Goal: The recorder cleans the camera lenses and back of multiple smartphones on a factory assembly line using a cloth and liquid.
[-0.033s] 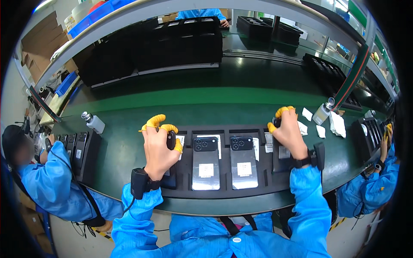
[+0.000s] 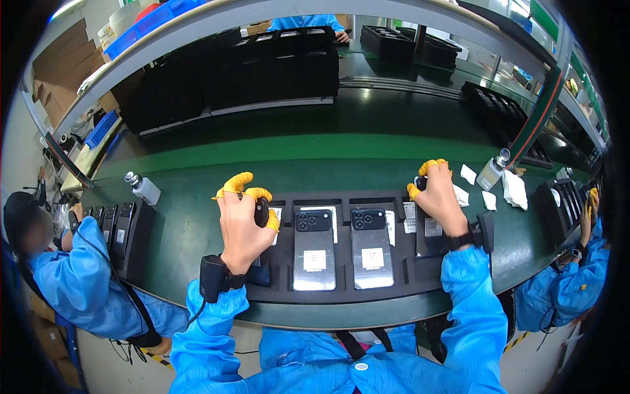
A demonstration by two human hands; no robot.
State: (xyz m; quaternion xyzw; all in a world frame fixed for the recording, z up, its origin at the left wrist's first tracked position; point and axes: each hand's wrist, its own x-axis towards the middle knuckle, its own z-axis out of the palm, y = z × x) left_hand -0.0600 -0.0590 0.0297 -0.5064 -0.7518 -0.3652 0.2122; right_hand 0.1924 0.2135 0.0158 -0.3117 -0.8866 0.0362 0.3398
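Note:
A black tray (image 2: pixel 341 292) lies on the green belt in front of me with several phones in it, backs up. The two middle phones (image 2: pixel 314 249) (image 2: pixel 371 247) are silver with white labels and dark camera blocks. My left hand (image 2: pixel 241 226), yellow cots on its fingertips, grips the camera end of the dark leftmost phone (image 2: pixel 262 272). My right hand (image 2: pixel 438 197), also in yellow cots, holds the top of the rightmost phone (image 2: pixel 428 241). Both wrists carry black strapped devices.
A white pump bottle (image 2: pixel 143 189) stands left on the belt. At right are a small bottle (image 2: pixel 491 172) and white wipes (image 2: pixel 514 189). Stacked black trays (image 2: pixel 275 65) fill the shelf behind. Co-workers in blue sit at left (image 2: pixel 72 282) and right (image 2: pixel 571 289) with their own phone trays.

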